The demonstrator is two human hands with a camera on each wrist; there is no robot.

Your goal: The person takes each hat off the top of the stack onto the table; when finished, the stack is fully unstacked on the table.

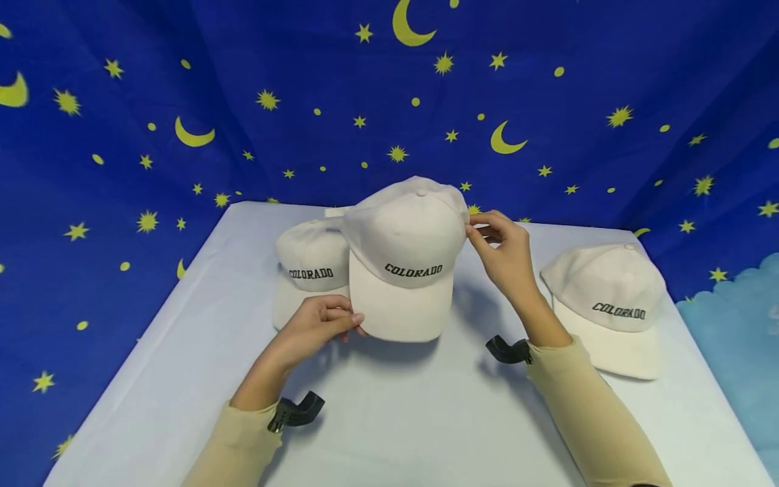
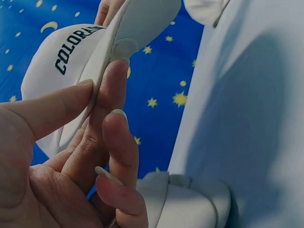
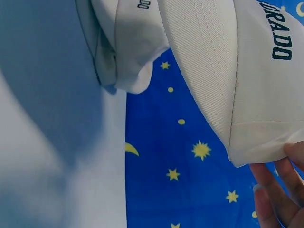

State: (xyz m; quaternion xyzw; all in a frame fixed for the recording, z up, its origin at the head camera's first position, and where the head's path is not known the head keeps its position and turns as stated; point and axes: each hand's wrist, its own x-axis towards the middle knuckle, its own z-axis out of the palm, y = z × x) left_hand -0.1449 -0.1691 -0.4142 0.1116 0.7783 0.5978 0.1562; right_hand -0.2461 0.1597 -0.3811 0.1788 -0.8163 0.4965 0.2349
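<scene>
Head — white cap (image 1: 309, 251) behind raised cap (image 1: 406, 237)

Caps (image 1: 398, 311) white w/ blk lettering (image 1: 414, 270); backdrop (image 1: 341, 61) blue w/ yellow star/moon/dot print; sleeves (image 1: 234, 446) tan; table (image 1: 395, 426) prob. white, shadowed.

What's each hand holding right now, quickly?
Left hand: closed, pinching the brim of the middle white cap.
Right hand: closed, pinching the side edge of the same cap's crown.
</scene>
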